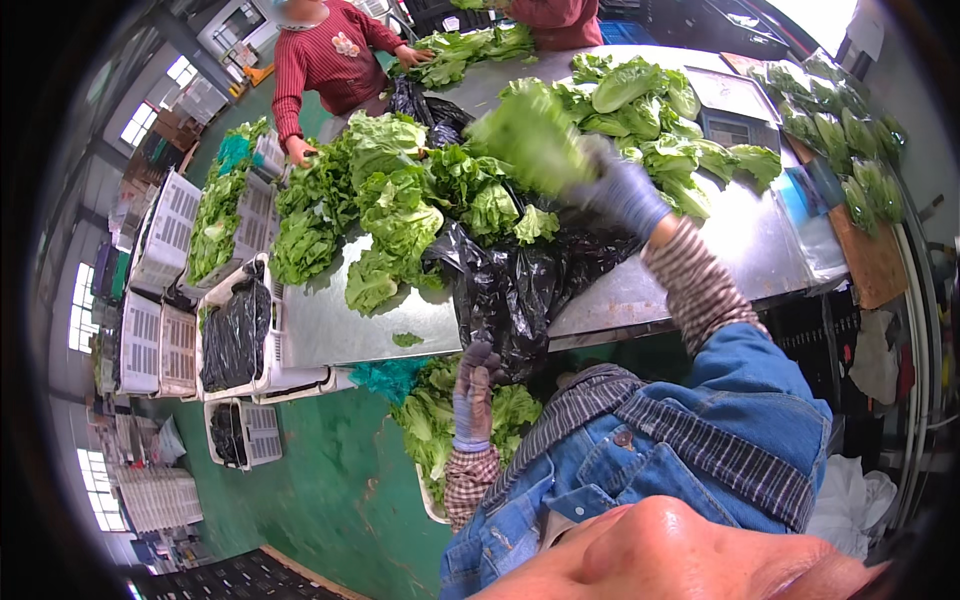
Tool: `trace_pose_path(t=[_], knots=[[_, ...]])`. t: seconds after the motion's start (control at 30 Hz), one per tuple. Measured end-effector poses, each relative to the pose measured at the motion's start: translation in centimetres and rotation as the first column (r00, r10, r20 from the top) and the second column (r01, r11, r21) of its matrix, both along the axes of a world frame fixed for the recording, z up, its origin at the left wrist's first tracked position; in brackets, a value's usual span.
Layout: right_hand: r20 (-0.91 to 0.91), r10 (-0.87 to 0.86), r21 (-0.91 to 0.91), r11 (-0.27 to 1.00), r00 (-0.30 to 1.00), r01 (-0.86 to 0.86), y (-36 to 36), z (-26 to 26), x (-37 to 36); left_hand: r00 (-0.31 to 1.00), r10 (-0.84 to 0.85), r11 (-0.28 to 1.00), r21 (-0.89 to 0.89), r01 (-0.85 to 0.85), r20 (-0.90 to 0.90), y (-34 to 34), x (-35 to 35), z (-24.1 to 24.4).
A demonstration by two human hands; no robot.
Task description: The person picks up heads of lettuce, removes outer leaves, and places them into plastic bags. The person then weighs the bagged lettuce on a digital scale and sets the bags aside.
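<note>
A head of leafy lettuce, blurred by motion, is in the grip of my gloved right hand above the metal table. Below them, a black plastic bag drapes over the table's near edge. My gloved left hand is raised by the hanging end of that bag, its fingers extended and nothing visible in it. Loose leafy lettuce is heaped left of the bag. Pale green lettuce heads form a pile on the right.
A crate of lettuce stands on the floor beside me. White plastic crates crowd the table's left end. Across the table, a person in red handles lettuce; another person's sleeve shows nearby. Bagged lettuce lies at right near a scale.
</note>
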State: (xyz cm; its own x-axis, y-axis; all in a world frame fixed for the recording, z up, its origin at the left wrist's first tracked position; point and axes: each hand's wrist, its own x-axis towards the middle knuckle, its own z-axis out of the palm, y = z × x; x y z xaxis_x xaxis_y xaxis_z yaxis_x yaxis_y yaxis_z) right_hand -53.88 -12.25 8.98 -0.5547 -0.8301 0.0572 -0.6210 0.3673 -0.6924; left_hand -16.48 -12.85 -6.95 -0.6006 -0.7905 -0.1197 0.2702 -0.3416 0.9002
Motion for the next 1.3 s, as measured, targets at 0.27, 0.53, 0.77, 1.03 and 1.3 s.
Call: trace_pose_path(t=[0.27,0.53,0.77,1.03,1.3], knots=[[-0.318,-0.427,0.113,0.869,0.847,0.481,1.6,-5.9,-16.2,0.976,-0.019,0.994,0.106,-0.005,0.217,0.3,-2.0,-3.7],[-0.482,-0.304,0.426,0.739,0.822,0.523,-0.2,-13.1,-25.9,0.921,0.042,0.942,0.292,-0.166,0.388,1.6,1.3,-5.5],[-0.430,-0.530,0.233,0.717,0.731,0.657,2.1,-20.1,-35.2,0.865,0.023,0.955,0.245,-0.168,0.502,1.0,1.1,-5.2],[0.031,-0.160,-0.582,0.800,0.987,0.148,-5.9,-7.7,-12.4,0.875,0.064,0.940,0.264,-0.214,0.479,2.4,0.0,-5.4],[0.169,0.617,-0.171,0.786,0.768,-0.594,-12.5,-8.2,5.5,0.886,0.091,0.971,0.158,-0.180,0.456,3.6,0.9,-4.4]])
